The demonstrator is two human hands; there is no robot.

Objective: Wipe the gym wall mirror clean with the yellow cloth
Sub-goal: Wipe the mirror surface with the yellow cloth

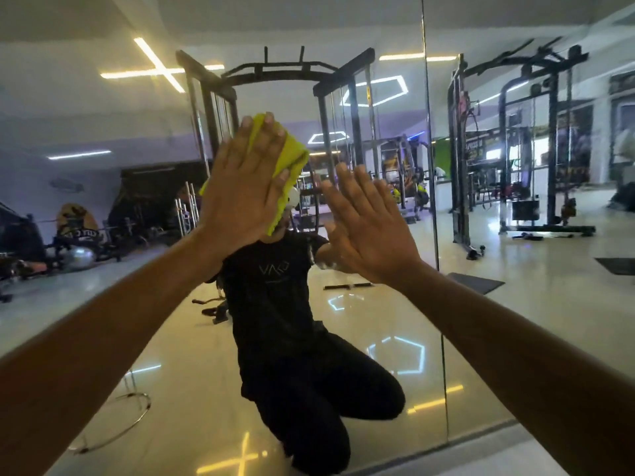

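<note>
Head view of the gym wall mirror (103, 207), read from left to right. At far left we see, reflected, a dim corner of the room with a silver exercise ball (79, 256) on the pale glossy floor and dark equipment behind it; an X-shaped ceiling light (158, 66) glows above, and a metal hoop (113, 424) lies low on the floor. Left of centre, our left hand (245, 187) is spread flat, fingers extended and slightly splayed, pressing the yellow cloth (292, 159) against the glass; the cloth is pinned under the palm and fingers rather than gripped, its folded edge showing past the fingertips and to the right of the hand. Behind it stands the reflected black cable rack (275, 70) with a pull-up bar across its top. At centre, the reflection shows us kneeling in black clothing (292, 321). Just right of the cloth, our right hand (369, 221) is likewise open and flat, holding nothing, palm toward the mirror; we cannot tell whether it touches the glass. Further right, a vertical seam (433, 201) divides the mirror panels. Beyond it we see a second black rack (529, 139), a dark floor mat (476, 282) and bright, reflective flooring
</note>
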